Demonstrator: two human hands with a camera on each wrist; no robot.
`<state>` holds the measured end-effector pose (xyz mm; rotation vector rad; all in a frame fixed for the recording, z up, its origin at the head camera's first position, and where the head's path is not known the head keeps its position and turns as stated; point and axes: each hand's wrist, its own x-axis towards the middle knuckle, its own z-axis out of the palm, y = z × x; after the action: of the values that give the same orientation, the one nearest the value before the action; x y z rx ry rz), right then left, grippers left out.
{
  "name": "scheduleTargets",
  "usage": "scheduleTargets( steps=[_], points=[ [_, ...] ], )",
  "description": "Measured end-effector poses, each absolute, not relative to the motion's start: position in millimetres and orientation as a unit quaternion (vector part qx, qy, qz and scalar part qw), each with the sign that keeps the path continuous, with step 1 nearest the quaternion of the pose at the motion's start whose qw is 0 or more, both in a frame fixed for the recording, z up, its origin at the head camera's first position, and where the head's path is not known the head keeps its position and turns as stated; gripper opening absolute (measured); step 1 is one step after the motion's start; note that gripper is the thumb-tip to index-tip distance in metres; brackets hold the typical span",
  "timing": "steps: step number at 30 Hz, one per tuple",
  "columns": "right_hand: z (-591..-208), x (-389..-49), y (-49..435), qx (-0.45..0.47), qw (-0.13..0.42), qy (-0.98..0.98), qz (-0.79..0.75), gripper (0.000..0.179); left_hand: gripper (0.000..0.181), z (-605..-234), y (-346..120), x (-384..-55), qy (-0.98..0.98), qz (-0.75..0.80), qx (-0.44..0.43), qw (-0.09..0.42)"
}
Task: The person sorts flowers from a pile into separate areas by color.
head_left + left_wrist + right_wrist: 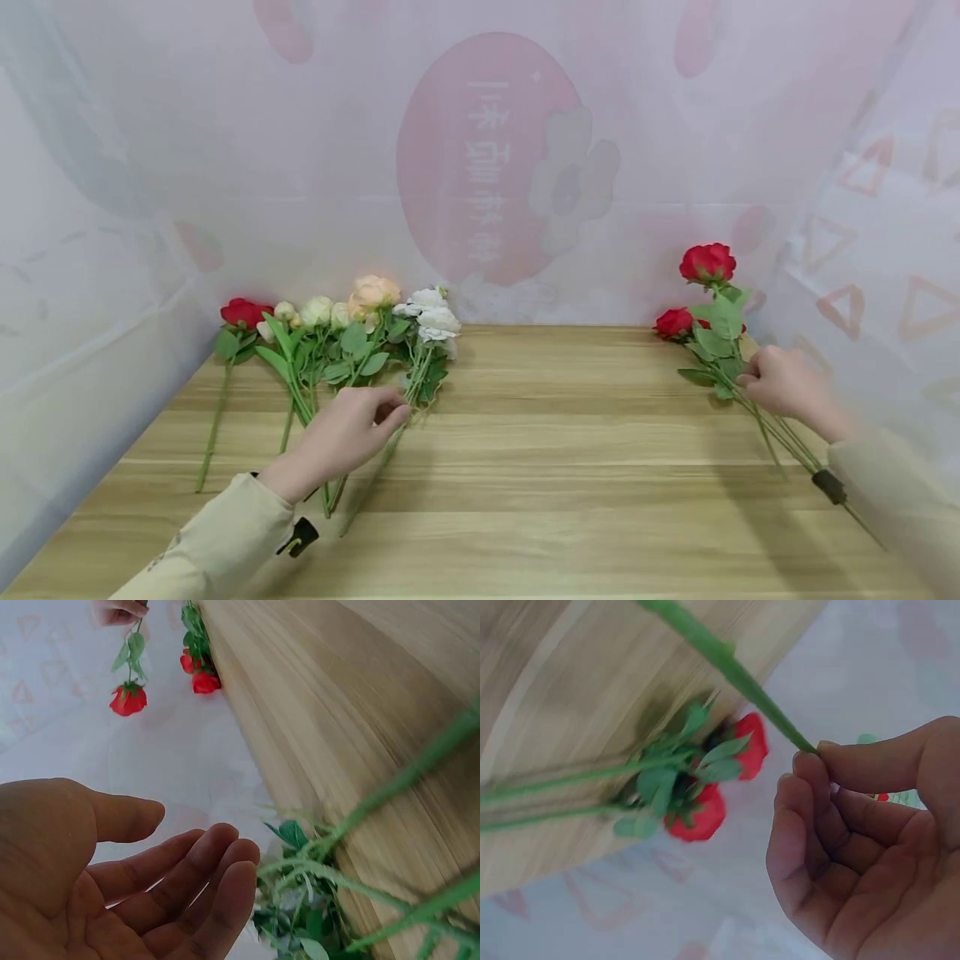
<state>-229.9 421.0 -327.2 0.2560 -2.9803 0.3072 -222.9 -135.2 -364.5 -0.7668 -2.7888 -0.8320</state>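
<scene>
1. Head view, far left: a lone red flower lies on the table, its stem apart from its neighbours; it seems untouched.
2. Beside it are pale flowers, a peach flower and white flowers, with overlapping leaves. Judging by how they lie, these have yet to be separated, if that is wanted.
3. Over their stems hangs the left hand. The left wrist view shows its thumb well apart from loosely bent fingers, nothing between them. This hand hides some stems, and the crowded leaves could snag.
4. Between the groups, wooden boards show; behind stands a pale wall printed with a pink circle.
5. At right, two red flowers lie on the table, which looks like finished placing.
6. Above that pair is a raised red flower, not yet laid down. The right hand pinches its stem between thumb and fingertip. Hand and right sleeve obscure parts of the stems there; a black band also crosses them.
</scene>
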Motion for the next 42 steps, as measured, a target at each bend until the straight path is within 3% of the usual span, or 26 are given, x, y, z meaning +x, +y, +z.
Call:
scheduleTargets(
  steps=[7,10,14,18,26,33,42],
  points=[
    [-329,-242,450,0.071,0.042,-0.994,0.074,0.026,0.013,-368,-150,-223,-0.932,-0.264,-0.235,0.075],
    [-334,-245,459,0.063,0.024,-0.995,0.067,0.007,0.013,-369,-153,-222,-0.933,-0.264,-0.231,0.074],
    [-350,-249,469,0.066,0.032,-0.996,0.041,0.022,0.013,-369,-155,-222,-0.935,-0.262,-0.228,0.073],
    [-370,-250,476,0.068,0.047,-0.996,0.021,0.006,0.014,-369,-156,-222,-0.937,-0.257,-0.225,0.071],
    [-379,-251,471,0.069,0.074,-0.995,-0.003,0.009,0.014,-369,-159,-221,-0.936,-0.265,-0.224,0.052],
    [-370,-249,461,0.047,0.052,-0.996,0.05,0.016,0.016,-367,-163,-223,-0.94,-0.264,-0.215,0.036],
    [-344,-237,397,0.044,0.096,-0.991,0.085,0.043,0.015,-356,-153,-239,-0.953,-0.233,-0.195,0.016]
  ],
)
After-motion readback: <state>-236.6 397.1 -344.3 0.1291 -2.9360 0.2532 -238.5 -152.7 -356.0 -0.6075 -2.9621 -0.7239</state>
